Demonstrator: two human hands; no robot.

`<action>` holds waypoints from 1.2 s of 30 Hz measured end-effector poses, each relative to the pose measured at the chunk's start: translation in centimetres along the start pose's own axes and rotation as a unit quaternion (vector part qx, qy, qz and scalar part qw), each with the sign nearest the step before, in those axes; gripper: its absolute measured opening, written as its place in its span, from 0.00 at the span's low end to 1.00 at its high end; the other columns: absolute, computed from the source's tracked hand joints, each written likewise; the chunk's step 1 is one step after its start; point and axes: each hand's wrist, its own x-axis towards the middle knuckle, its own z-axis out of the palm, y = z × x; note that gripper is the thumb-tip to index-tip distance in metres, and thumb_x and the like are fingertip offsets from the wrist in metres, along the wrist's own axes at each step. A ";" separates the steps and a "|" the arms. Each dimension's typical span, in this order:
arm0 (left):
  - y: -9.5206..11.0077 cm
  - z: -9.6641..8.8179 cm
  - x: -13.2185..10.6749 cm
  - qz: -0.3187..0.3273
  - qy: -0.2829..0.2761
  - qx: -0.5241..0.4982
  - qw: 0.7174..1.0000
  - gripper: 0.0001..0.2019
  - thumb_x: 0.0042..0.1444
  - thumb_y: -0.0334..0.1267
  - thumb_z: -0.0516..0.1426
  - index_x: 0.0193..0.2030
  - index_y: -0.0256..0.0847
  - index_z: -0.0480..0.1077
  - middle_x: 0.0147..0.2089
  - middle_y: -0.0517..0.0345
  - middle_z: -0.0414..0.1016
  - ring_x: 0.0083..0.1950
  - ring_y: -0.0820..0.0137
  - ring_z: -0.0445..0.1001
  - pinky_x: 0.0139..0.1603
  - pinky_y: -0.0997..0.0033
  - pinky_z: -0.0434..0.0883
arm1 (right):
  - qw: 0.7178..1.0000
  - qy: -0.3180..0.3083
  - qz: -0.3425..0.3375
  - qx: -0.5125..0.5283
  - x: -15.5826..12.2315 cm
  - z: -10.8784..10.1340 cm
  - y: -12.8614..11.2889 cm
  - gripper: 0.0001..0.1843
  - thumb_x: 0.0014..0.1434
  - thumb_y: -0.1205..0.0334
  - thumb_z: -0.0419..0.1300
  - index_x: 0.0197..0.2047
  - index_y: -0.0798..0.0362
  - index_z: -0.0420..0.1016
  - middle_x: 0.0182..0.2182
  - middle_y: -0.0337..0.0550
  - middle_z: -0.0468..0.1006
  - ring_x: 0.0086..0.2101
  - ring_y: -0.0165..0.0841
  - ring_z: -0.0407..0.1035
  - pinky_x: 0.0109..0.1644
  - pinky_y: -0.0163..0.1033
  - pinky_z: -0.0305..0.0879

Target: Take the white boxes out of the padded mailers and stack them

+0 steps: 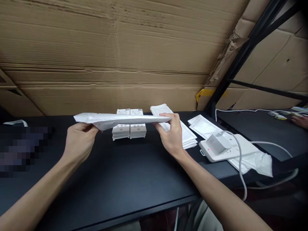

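Note:
A flat white mailing envelope (122,119) is held level above the black table, seen nearly edge-on. My left hand (80,141) pinches its left part between thumb and fingers. At the other end, my right hand (171,134) grips the edge, thumb below and fingers on top. Behind the envelope stand two side-by-side stacks of small white printed boxes, the left stack (121,131) and the right stack (138,131); the envelope hides their middle. Close beyond my right hand lies a pile of similar white envelopes (189,136).
On the right, a white power strip (243,149) with a grey-white plug-in block (218,144) rests over more white envelopes (204,125). A white cable (240,166) loops over the table edge. Cardboard (108,48) walls the back. Another person's hand (299,120) shows far right.

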 end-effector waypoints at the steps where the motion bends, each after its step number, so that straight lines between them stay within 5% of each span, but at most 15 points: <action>1: -0.1 -0.1 0.0 -0.005 -0.001 0.010 1.000 0.03 0.41 0.31 0.61 0.25 0.39 0.77 0.21 0.63 0.70 0.33 0.68 0.75 0.34 0.74 0.71 | 1.000 0.001 0.002 0.002 0.0 0.0 0.0 0.15 0.57 0.61 0.65 0.48 0.49 0.72 0.42 0.43 0.68 0.43 0.35 0.68 0.49 0.43 0.69; 11: -0.6 0.0 0.1 0.005 -0.026 0.004 1.000 0.16 0.39 0.34 0.66 0.39 0.38 0.79 0.41 0.54 0.82 0.48 0.58 0.78 0.54 0.61 0.73 | 0.991 0.017 0.058 0.117 0.1 0.1 0.1 0.13 0.62 0.60 0.57 0.51 0.48 0.68 0.49 0.45 0.74 0.46 0.34 0.72 0.53 0.45 0.70; 18: -0.1 0.1 -0.1 0.012 -0.050 0.021 0.998 0.18 0.39 0.38 0.67 0.41 0.39 0.79 0.43 0.54 0.82 0.50 0.56 0.78 0.54 0.57 0.74 | 0.988 0.045 0.110 0.102 0.4 -0.1 -0.2 0.08 0.59 0.58 0.60 0.42 0.49 0.69 0.36 0.39 0.77 0.36 0.33 0.73 0.45 0.41 0.70; 26: 0.6 0.0 -0.5 0.048 -0.039 0.073 0.995 0.17 0.44 0.37 0.62 0.43 0.40 0.78 0.44 0.56 0.81 0.51 0.56 0.78 0.53 0.56 0.74 | 0.997 0.027 0.075 0.020 0.2 -0.6 -0.6 0.08 0.54 0.62 0.60 0.39 0.50 0.70 0.32 0.35 0.75 0.34 0.32 0.70 0.41 0.38 0.66; 36: -0.3 0.3 -0.2 0.040 -0.017 0.083 0.996 0.14 0.44 0.32 0.62 0.41 0.41 0.79 0.43 0.57 0.81 0.50 0.57 0.78 0.53 0.59 0.74 | 0.999 0.017 0.007 0.038 0.0 -0.4 -0.7 0.04 0.58 0.66 0.58 0.39 0.49 0.69 0.35 0.38 0.74 0.38 0.33 0.69 0.45 0.40 0.66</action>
